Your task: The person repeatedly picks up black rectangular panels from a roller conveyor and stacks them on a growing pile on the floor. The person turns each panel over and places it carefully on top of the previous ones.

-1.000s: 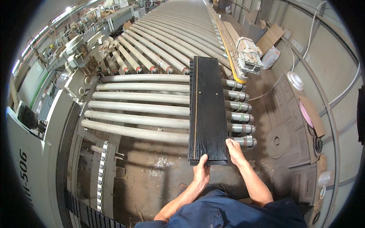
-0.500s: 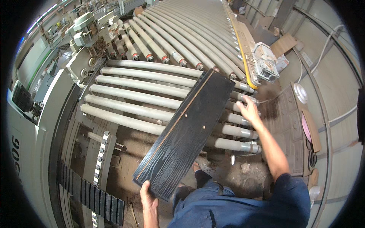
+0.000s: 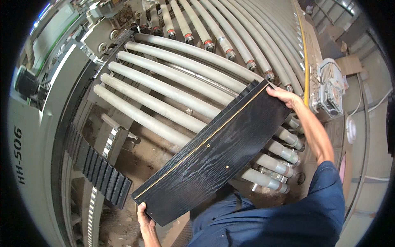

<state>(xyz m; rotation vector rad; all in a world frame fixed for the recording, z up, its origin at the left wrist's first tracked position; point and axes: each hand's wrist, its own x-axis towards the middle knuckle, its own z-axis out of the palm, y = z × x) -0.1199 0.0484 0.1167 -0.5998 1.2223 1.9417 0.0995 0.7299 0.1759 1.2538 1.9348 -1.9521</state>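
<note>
Rotated further crosswise: black panel [image 3: 210, 158], ends pinched by left fingers [image 3: 142, 208] and right fingers [image 3: 277, 94]; a loosened grip could drop it

The black board [image 3: 193, 181] looks like wood, a bit shiny, with wavy, bumpy lines. The pale rollers [image 3: 164, 90] look dull and smooth. The blue clothes [image 3: 267, 222] are matt cloth.

The grained black panel [image 3: 216, 158] is gold-striped.
</note>
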